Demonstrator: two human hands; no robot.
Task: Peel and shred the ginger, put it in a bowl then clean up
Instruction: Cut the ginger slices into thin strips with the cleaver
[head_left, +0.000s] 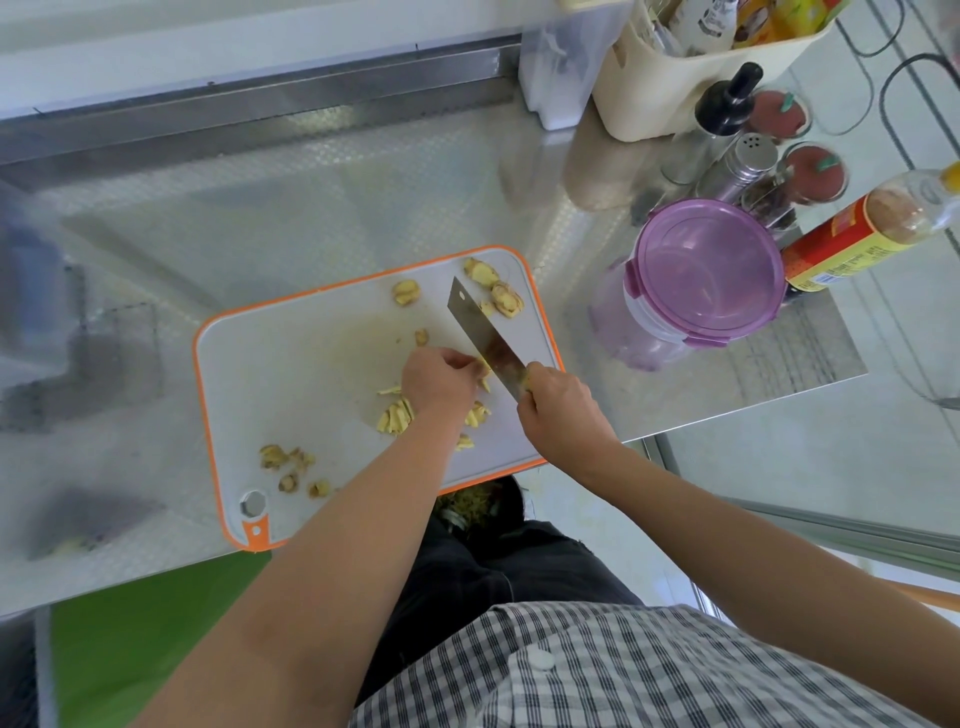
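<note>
White cutting board (291, 374) with an orange rim, lying on a steel counter (322, 208). Right hand (558, 402) wrapped round the handle of a cleaver (485, 338), fingers curled tight together, handle itself hidden inside the fist. Blade angled up and away across the board, edge down near the left hand (441, 382). Left hand knuckles-up, fingertips bunched and pressed down on a small piece of ginger (484, 370) right beside the blade (mostly covered, only a yellow sliver showing). Pale ginger slices (396, 418) fanned on the board just under the left wrist, more strips (477, 415) between the two hands. Unpeeled ginger knobs (501, 299) at the far right corner of the board, touching the blade's far end or just beside it, cannot tell which. Another chunk (406, 292) left of the blade tip. Brownish peel scraps (285, 462) near the board's front left corner, close to the hanging hole (253, 503). Off the board to the right, a clear container with a purple clip lid (709, 270), a red-labelled bottle (852, 234) lying tilted, a metal shaker (743, 163), and a cream caddy (691, 67) of bottles farther back. Checked shirt (623, 670) at the bottom edge.
</note>
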